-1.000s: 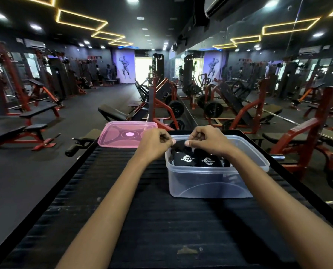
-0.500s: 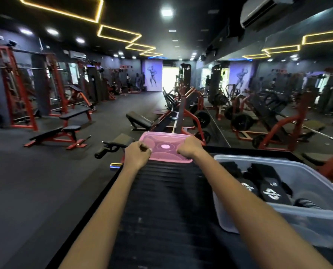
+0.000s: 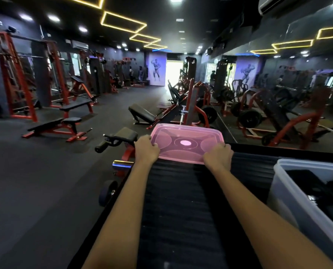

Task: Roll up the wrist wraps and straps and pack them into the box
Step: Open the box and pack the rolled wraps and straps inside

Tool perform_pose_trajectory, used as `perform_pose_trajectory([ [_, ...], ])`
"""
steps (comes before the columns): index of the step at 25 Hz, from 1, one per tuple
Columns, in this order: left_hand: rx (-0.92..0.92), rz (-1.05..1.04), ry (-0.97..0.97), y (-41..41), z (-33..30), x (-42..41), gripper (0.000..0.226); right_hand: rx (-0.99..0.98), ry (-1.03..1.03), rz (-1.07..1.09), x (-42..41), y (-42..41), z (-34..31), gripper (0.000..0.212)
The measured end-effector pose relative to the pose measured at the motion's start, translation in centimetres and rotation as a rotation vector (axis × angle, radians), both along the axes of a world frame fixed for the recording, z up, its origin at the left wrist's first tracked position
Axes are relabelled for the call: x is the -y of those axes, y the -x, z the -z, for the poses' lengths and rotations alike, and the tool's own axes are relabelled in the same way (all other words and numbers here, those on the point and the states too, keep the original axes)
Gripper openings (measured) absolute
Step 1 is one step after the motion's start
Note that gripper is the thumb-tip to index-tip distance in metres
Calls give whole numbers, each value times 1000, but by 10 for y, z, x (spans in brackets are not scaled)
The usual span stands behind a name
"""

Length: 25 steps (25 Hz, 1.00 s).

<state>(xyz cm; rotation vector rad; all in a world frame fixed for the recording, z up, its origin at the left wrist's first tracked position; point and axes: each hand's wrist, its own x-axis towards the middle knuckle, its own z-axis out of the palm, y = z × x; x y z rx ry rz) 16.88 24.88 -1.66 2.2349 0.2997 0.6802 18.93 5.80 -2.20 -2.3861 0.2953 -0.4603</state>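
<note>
Black ribbed tabletop (image 3: 181, 200), long and narrow, running away from the viewer with red-framed gym benches (image 3: 55, 129) on the dark floor to its left. Clear plastic box (image 3: 290, 193), lidless, standing on the tabletop at the right edge of view, dark rolled wrist wraps (image 3: 307, 185) lying inside it, number not discernible. Pink translucent lid (image 3: 185, 142), at the far end of the tabletop and well apart from the box, gripped at its near left edge by the left hand (image 3: 146, 150) and at its near right corner by the right hand (image 3: 218, 158), fingers of both curled over the rim.
</note>
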Motion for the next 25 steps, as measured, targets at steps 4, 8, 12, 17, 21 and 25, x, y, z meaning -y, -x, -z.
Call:
perform_pose_trajectory([
  [4,52,-42,-23,-18,15,-1,21,40,-59,103,11,-12,15,44],
  [8,42,-56,-24,-23,22,0,23,107,-202,126,16,-20,21,32],
  [12,31,4,-72,-24,23,2,21,167,-317,134,20,-20,24,36],
  [17,48,-23,82,-14,17,3,33,262,-477,169,19,-13,21,36],
  [21,62,-68,208,7,-6,5,36,318,-604,253,15,1,13,28],
  [25,71,-151,321,27,-38,-1,32,279,-616,258,9,21,-17,41],
])
